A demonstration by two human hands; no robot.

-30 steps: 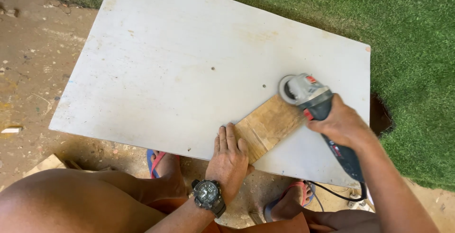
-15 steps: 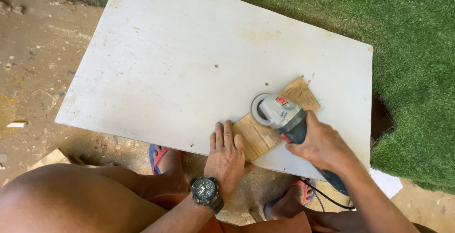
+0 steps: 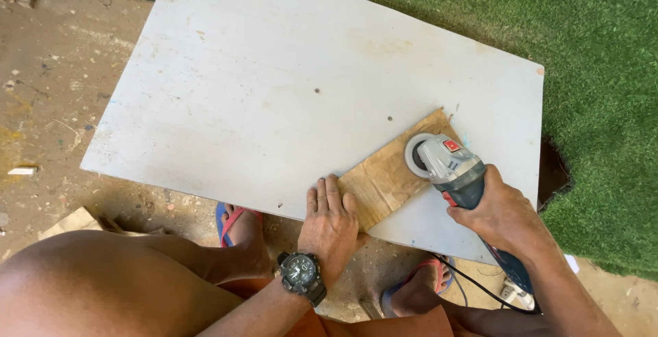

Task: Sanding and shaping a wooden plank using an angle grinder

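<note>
Your left hand (image 3: 332, 222), a dark wristwatch (image 3: 301, 275) at its wrist, lies flat with fingers spread on the near end of the small brown wooden board (image 3: 384, 176). Your right hand (image 3: 504, 215) is clamped around the blue-and-grey angle grinder (image 3: 449, 165), whose disc rests on the board's far end. The board lies at the near right edge of the large white sheet (image 3: 274, 97), with green artificial turf (image 3: 589, 42) beyond.

I count one white board (image 3: 274, 90), one brown wood piece (image 3: 387, 172), one angle grinder (image 3: 445, 162), one wristwatch (image 3: 301, 274), two sandals (image 3: 229, 217).
</note>
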